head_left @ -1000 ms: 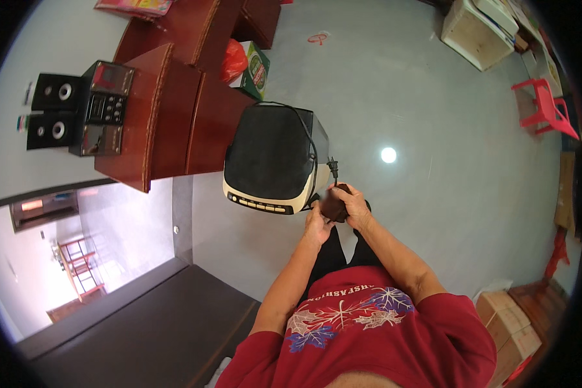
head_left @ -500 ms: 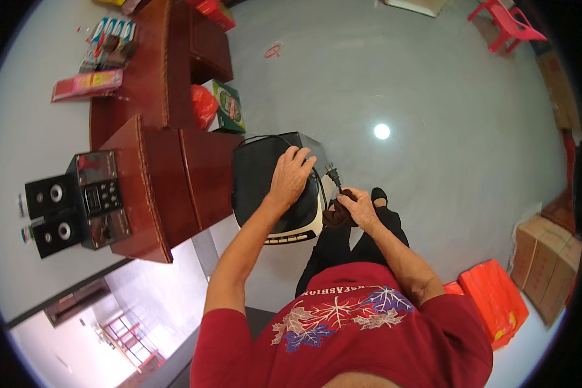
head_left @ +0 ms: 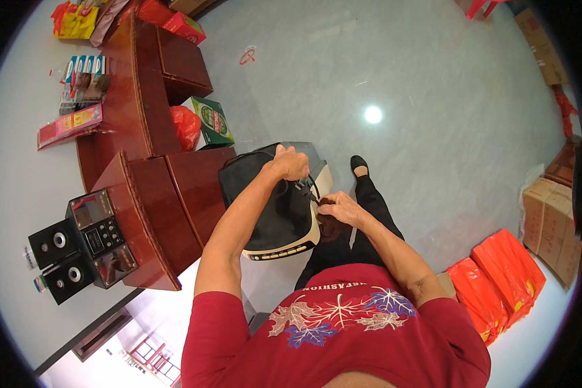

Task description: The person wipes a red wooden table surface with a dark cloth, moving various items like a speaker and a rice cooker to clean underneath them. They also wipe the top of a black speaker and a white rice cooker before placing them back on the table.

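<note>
A box-shaped appliance (head_left: 271,213) with a black top and a cream, button-lined edge stands in front of me. My left hand (head_left: 292,163) is over its far right part, fingers curled in around the black power cord (head_left: 315,184). Right of the appliance, my right hand (head_left: 341,209) pinches a dark brown cloth (head_left: 332,227), close to the cord. The two-pin plug (head_left: 304,189) lies between both hands, above the black top. My right fingertips are partly hidden by the cloth and cord.
A dark red wooden cabinet (head_left: 191,187) adjoins the appliance on the left, with a stereo (head_left: 100,236) and speakers (head_left: 61,258) on it. Beyond are a green box (head_left: 212,123) and a red bag (head_left: 185,128). Red bags (head_left: 507,275) and cartons (head_left: 549,220) stand right.
My left hand has gone from lying spread on the black top to curling at its far right. My right hand, with the cloth, has moved left toward the appliance; the plug moved left too.
</note>
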